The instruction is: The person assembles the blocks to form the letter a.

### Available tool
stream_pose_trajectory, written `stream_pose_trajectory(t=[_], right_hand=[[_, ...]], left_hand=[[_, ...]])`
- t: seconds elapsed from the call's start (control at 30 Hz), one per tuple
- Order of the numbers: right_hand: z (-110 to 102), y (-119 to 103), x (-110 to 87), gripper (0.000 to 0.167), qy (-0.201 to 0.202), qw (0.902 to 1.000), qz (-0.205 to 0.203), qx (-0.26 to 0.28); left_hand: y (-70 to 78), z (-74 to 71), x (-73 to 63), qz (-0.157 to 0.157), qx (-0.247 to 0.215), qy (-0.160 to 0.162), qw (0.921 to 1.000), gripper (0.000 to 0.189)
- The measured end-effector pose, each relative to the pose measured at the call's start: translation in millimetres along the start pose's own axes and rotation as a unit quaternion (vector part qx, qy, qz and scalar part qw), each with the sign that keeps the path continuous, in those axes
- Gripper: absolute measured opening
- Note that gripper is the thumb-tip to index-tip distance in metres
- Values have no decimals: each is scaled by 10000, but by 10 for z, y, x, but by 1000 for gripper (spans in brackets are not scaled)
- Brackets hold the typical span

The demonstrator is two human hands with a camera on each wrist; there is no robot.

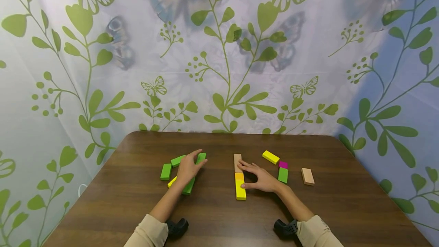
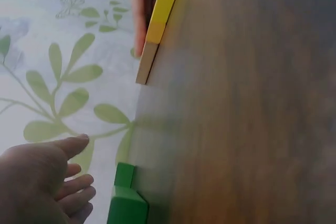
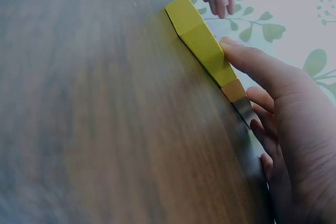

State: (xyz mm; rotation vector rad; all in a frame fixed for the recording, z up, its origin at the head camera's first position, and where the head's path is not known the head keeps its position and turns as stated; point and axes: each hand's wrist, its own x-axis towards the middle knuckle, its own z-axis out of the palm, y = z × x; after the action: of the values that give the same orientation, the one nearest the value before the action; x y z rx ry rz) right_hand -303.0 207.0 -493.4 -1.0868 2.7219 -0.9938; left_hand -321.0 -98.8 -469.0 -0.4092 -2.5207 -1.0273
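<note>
In the head view my left hand (image 1: 186, 167) is over a loose group of green blocks, fingers spread with nothing between them. Near its fingertips lies one green block (image 1: 201, 157); another green block (image 1: 189, 186) is partly covered by the wrist. My right hand (image 1: 263, 179) rests at the right side of a straight row of blocks. Its thumb touches the yellow block (image 1: 241, 192) at the near end, and its fingertips are at the plain wooden block (image 1: 237, 161) at the far end. Between those two sits a small orange block (image 1: 239, 176).
Left of my left hand are more green blocks (image 1: 166, 172) and a partly hidden yellow block (image 1: 172, 182). Beyond my right hand lie a yellow block (image 1: 271, 157), a magenta block (image 1: 283, 164), a green block (image 1: 282, 175) and a wooden block (image 1: 308, 177) on the brown table (image 1: 212, 216).
</note>
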Motion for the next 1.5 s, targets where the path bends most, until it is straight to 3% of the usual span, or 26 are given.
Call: stream_pose_trajectory(t=[0.27,0.6,0.9,1.1,1.33,1.5], right_hand=[[19,34,1,79,1,10000,24,-54],[5,38,-11,79,-17,10000,31,-54],[0,36,-15,81,22,10000,56,-76],[16,32,-4,81,5,9999,83,-66],[12,24,-4,81,-36,9998,167,-50],[2,21,0,81,-45,9998,178,-20]], left_hand=[[-164,36,-66,-209,191,-263,9993,52],[-189,78,-73,-337,325,-603,9971,51],[-168,45,-33,201,-347,-1367,9898,48],[-197,15,-35,424,-303,-1354,9894,46],[-216,18,-30,343,-154,-1277,9911,36],[-157,14,63,348,-248,-1286,9908,34]])
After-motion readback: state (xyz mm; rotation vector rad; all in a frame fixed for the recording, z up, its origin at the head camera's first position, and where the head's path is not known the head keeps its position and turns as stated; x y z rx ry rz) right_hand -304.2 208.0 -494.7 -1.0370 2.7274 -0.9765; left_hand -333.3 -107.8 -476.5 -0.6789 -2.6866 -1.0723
